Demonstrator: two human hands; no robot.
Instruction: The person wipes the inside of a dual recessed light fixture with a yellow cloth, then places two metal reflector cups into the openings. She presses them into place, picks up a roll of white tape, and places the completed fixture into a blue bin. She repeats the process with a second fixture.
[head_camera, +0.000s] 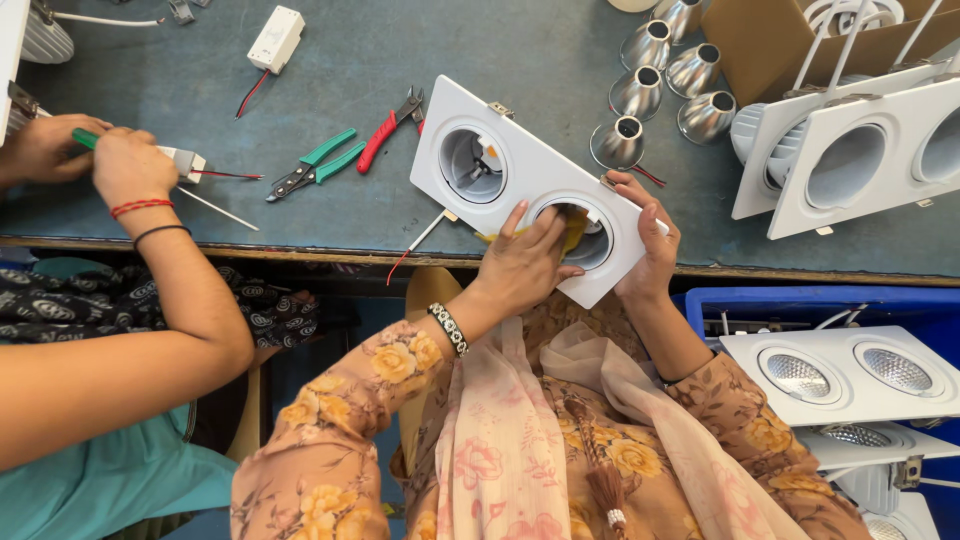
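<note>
Fingers (530, 232) of my left hand (520, 265) are curled over the near rim of a white twin-socket light housing (525, 185), pressing a yellow piece (574, 228) into its right-hand opening. That housing lies tilted across the table edge (300, 250).

Scanning from the far left: a co-worker's hands (90, 155) grip a green-handled tool (85, 138) against a small white part with red wire. Next come green-handled pliers (318, 165) and red-handled cutters (390, 125), lying apart from my housing, and a white driver box (275, 38) farther back.

On to my right hand (650, 240): I see it wrapped around the housing's right end, thumb on top, fingers underneath, holding it steady.

Beyond it, shiny metal reflector cones (665, 75) cluster together, one touching the housing's corner. A cardboard box (770, 35) holds white ring parts. Far right, more white housings (850, 150) lean on the table, and a blue crate (720, 300) below holds finished twin lamps (840, 370).
</note>
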